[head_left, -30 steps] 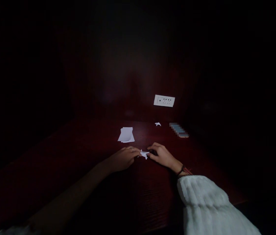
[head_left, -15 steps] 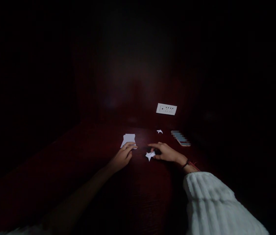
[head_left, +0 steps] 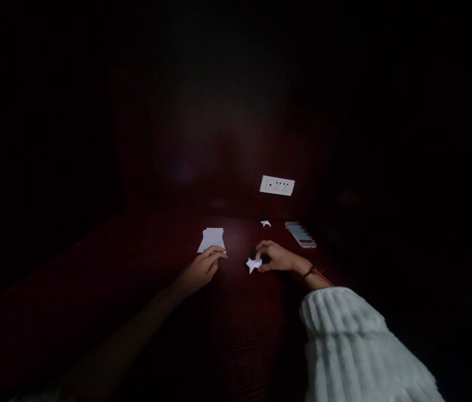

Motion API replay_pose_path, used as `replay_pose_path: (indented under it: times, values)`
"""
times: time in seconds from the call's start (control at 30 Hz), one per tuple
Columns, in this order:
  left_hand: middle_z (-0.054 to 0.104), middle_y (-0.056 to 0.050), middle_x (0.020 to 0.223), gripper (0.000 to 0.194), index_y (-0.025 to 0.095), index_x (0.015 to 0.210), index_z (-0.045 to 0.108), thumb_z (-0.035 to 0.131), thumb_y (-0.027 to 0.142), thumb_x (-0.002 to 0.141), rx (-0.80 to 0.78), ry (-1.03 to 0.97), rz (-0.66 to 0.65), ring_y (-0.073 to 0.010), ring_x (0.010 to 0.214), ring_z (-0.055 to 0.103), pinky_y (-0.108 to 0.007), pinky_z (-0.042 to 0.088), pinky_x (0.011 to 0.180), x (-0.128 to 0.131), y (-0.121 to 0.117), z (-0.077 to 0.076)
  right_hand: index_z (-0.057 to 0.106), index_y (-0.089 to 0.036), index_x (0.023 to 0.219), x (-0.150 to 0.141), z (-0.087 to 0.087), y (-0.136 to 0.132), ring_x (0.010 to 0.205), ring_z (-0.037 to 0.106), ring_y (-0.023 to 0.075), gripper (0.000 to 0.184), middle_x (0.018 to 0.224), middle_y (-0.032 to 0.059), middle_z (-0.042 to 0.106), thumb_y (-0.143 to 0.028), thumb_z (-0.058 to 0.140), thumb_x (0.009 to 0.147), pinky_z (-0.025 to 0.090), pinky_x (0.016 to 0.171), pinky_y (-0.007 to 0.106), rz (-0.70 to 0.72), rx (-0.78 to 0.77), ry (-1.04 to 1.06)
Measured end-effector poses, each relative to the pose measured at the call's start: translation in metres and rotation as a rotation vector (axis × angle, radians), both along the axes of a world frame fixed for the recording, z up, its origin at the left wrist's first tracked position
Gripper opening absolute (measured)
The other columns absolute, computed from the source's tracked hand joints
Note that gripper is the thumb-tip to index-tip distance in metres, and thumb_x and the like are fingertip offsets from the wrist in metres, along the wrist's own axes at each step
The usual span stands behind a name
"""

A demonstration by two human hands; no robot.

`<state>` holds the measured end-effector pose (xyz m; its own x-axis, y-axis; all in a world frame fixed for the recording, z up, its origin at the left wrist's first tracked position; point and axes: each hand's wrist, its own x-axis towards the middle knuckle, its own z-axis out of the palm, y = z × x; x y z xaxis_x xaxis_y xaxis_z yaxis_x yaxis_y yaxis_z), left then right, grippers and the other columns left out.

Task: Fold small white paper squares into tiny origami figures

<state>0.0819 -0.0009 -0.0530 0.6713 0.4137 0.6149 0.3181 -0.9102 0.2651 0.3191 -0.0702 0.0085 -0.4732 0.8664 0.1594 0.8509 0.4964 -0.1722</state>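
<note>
A small folded white paper star (head_left: 253,264) is at the middle of the dark red table (head_left: 236,312). My right hand (head_left: 276,257) has its thumb and bent fingers on the star's right side, pinching it. My left hand (head_left: 203,269), with a ring on one finger, is apart from the star, its fingers stretched out with nothing in them. Its fingertips lie over the near edge of a stack of white paper sheets (head_left: 211,239); whether they touch the sheets I cannot tell.
Toward the wall lies another small folded white paper piece (head_left: 265,223). A phone (head_left: 301,234), its screen blurred out, rests to the right of it. On the wall is a white power socket (head_left: 277,185). The surroundings are very dark.
My left hand has let go of the paper star and moved left to the sheets. My right hand has closed its fingers on the star's right side. The camera view has shifted a little.
</note>
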Motion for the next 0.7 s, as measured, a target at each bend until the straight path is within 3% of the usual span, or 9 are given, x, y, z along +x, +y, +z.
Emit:
replay_pose_path:
  times: [0.13,0.27,0.4,0.5,0.6,0.7]
  values:
    - [0.043,0.0,0.108,0.033,0.021,0.097,0.048,0.029,0.007,0.074,0.017,0.031,0.005,-0.0124,0.099,0.042,-0.026,0.032,0.089,-0.004,0.001,-0.001,0.057,-0.015,0.093,0.001,0.009,-0.002,0.094,0.041,0.0162,0.039,0.1,0.0059,0.046,-0.035,0.062,0.059,0.031,0.082,0.026,-0.015,-0.004,0.0]
    - [0.042,0.001,0.11,0.034,0.022,0.099,0.047,0.03,0.007,0.074,0.044,0.065,0.039,-0.0125,0.1,0.042,-0.027,0.031,0.09,-0.002,-0.005,0.001,0.053,-0.015,0.101,0.008,-0.006,0.002,0.097,0.04,0.0176,0.055,0.103,0.0067,0.045,-0.04,0.064,0.054,0.031,0.083,0.027,-0.002,-0.079,-0.025]
    - [0.041,0.0,0.111,0.034,0.021,0.1,0.047,0.031,0.007,0.073,0.086,0.074,0.081,-0.0138,0.102,0.041,-0.028,0.031,0.09,0.008,-0.01,0.004,0.059,-0.015,0.087,0.011,-0.023,0.006,0.091,0.043,0.0154,0.037,0.094,0.0045,0.05,-0.033,0.065,0.056,0.032,0.082,0.025,0.026,-0.066,-0.028]
    - [0.043,-0.001,0.109,0.032,0.021,0.097,0.049,0.033,0.007,0.073,0.125,0.091,0.092,-0.0153,0.1,0.042,-0.03,0.031,0.09,0.022,-0.005,0.007,0.06,-0.015,0.08,0.01,-0.021,0.007,0.087,0.044,0.0141,0.025,0.089,0.0033,0.051,-0.027,0.064,0.058,0.032,0.081,0.025,0.041,-0.002,-0.029]
    - [0.045,-0.002,0.107,0.03,0.02,0.094,0.051,0.035,0.006,0.072,0.119,0.052,0.14,-0.0156,0.097,0.044,-0.029,0.032,0.089,0.045,0.007,0.011,0.058,-0.016,0.085,0.023,-0.01,0.01,0.089,0.044,0.0147,0.028,0.093,0.0043,0.05,-0.027,0.062,0.06,0.032,0.08,0.025,-0.058,0.092,-0.021]
    - [0.044,-0.003,0.108,0.031,0.02,0.096,0.049,0.034,0.006,0.073,0.09,-0.006,0.21,-0.0158,0.097,0.044,-0.029,0.031,0.089,0.08,0.022,0.015,0.056,-0.016,0.089,0.057,0.001,0.022,0.088,0.044,0.0149,0.027,0.092,0.0046,0.05,-0.025,0.06,0.063,0.033,0.079,0.025,-0.233,0.153,-0.037]
